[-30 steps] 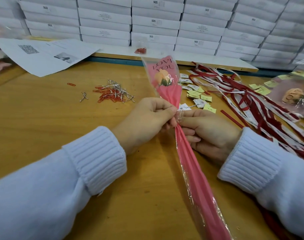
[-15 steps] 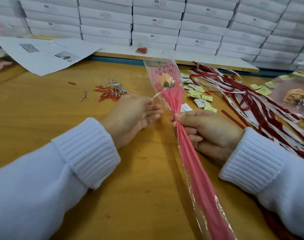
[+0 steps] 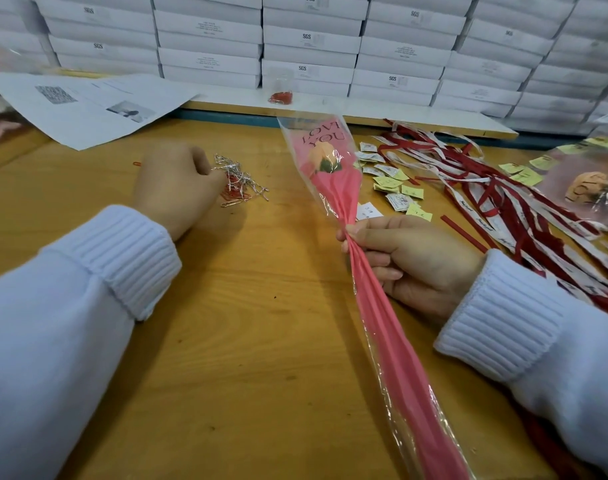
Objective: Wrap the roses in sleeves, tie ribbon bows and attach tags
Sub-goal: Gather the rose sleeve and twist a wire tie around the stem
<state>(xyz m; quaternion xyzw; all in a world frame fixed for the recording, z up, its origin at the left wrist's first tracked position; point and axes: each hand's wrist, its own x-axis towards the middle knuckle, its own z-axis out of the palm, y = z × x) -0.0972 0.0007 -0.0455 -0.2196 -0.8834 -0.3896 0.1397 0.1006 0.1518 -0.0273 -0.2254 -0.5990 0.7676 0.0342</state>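
Clearly, sleeve (image 3: 337,188) reading "LOVE YOU", boxes (image 3: 309,43) marked "SGS"

Left hand (image 3: 178,188) forward, curled; right hand (image 3: 416,261) in a pinch.

Both hands bare; L sleeve (image 3: 53,323) & R sleeve (image 3: 555,341) pale white-blue knit w/ ribbed cuffs.

The one camera sits on my head, looking forward and down over the bench (image 3: 261,358). It is close: my forearms (image 3: 46,341) fill the bottom corners, my left hand (image 3: 178,188) and right hand (image 3: 420,265) sit mid-frame, the wrapped rose (image 3: 389,341) runs off the bottom edge, and stacked white boxes (image 3: 309,39) curve across the top.
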